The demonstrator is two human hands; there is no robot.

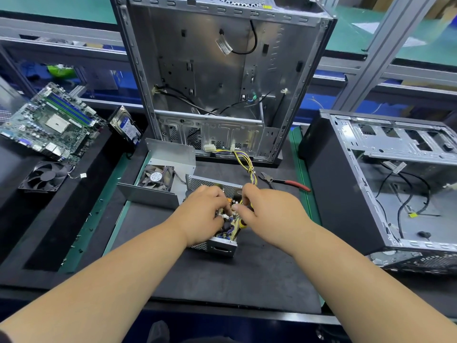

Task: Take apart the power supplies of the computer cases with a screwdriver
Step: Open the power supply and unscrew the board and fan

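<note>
The opened power supply [217,226] is set on the black mat [222,276], at six o'clock from the upright computer case [212,78]. Its circuit board is gripped by the curled fingers of the left hand [202,214]. A yellow-handled screwdriver [243,222] is clenched in the right hand [269,214], apparently tip-down on the board. Red-handled cutters [284,181] are seen at two o'clock from the supply, the removed cover [160,179] with its fan at ten o'clock.

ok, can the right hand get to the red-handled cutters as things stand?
Probably yes, once freed. The cutters lie in the open on the mat, just beyond the right hand, nothing between them. But that hand now grips a yellow-handled screwdriver over the power supply.
</note>
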